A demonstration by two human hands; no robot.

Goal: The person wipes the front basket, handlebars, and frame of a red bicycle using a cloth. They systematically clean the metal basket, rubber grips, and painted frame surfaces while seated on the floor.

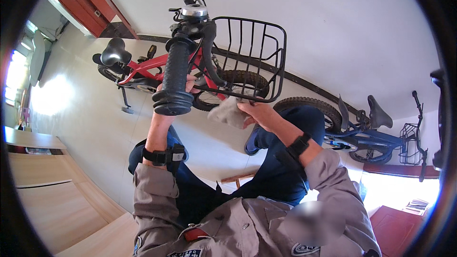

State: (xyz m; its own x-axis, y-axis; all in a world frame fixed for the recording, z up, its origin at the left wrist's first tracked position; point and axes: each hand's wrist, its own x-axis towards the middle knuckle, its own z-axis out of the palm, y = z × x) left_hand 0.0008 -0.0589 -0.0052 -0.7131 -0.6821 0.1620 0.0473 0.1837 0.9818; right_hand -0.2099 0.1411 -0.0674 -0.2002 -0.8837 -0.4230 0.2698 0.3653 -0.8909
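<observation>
A small red bicycle [151,67] stands before me, its black handlebar grip [177,73] pointing towards me. Behind that grip, my left hand [192,84] is partly hidden, close to the red frame and the lower rod of the black wire basket [282,57]; what it grips cannot be made out. In my right hand [257,112] is a crumpled light grey cloth [228,113], held at the basket's lower front edge above the front tyre [246,78]. A silver bell [194,11] and a black brake lever [212,62] sit on the handlebar.
On the right, a blue bicycle [375,138] stands along the white wall [339,25]. Light wooden furniture [46,200] is at the lower left. Part of a wooden stool [237,177] shows between my legs. A red door [80,0] is at the upper left.
</observation>
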